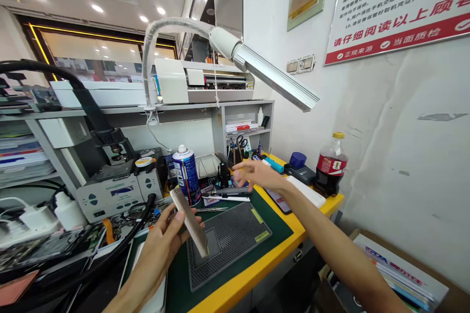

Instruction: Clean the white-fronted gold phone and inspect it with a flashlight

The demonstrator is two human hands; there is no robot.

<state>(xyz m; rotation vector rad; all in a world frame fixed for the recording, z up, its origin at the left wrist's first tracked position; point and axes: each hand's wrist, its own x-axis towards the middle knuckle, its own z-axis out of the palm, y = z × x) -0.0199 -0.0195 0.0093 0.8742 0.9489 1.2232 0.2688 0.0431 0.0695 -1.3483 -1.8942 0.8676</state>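
Observation:
My left hand [169,227] grips a gold smartphone [190,221] by its edges, tilted with its side toward me. The phone is held above a dark perforated work mat [235,232]. My right hand [259,174] stretches over the back of the bench with its fingers apart and nothing visible in them. Below and beside it lie a grey pen-like tool [233,190] and a white stick [227,198]. Tweezers [212,209] rest at the mat's far edge. Behind the phone stands a blue and white spray can [186,176].
On the left are a grey soldering or hot-air station [113,195], a black hose [145,215] and loose circuit boards. A lamp [275,76] hangs overhead. To the right stand a cola bottle [331,164], a white box [306,191] and the yellow bench edge [253,274].

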